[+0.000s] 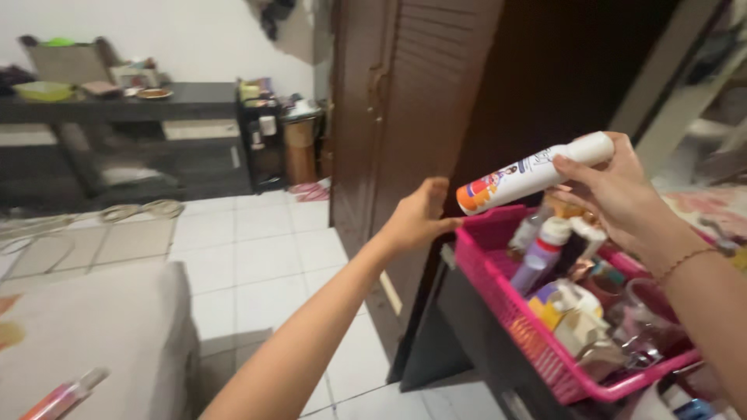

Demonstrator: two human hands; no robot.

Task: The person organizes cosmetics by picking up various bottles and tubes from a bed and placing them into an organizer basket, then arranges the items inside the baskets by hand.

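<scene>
The right hand (615, 190) holds a white spray can (533, 173) by its capped end, fingers wrapped around the top. The can lies nearly level in the air, tilted slightly down to the left, its orange base pointing toward the left hand. It hangs just above the far corner of a pink plastic basket (498, 292), clear of the rim. A thin bracelet sits on the right wrist.

The left hand (420, 218) reaches forward with the arm stretched out, fingers extended and close together, thumb pointing toward the basket's near corner. It seems to press against the edge of the brown louvred wardrobe door (405, 117), though the contact itself is hard to make out; it grips nothing.

The basket is crowded with toiletries: a purple bottle with a white cap (541, 253), a yellow and white container (564, 299), a clear glass jar (646, 311) and other small bottles packed together. It rests on a dark cabinet (467, 334) beside the open wardrobe.

At lower left a bed corner (93, 334) carries a slim orange-pink tube (62, 395). Beyond the white tiled floor (249, 257) stands a long dark worktop (124, 105) with bowls and boxes on it.
</scene>
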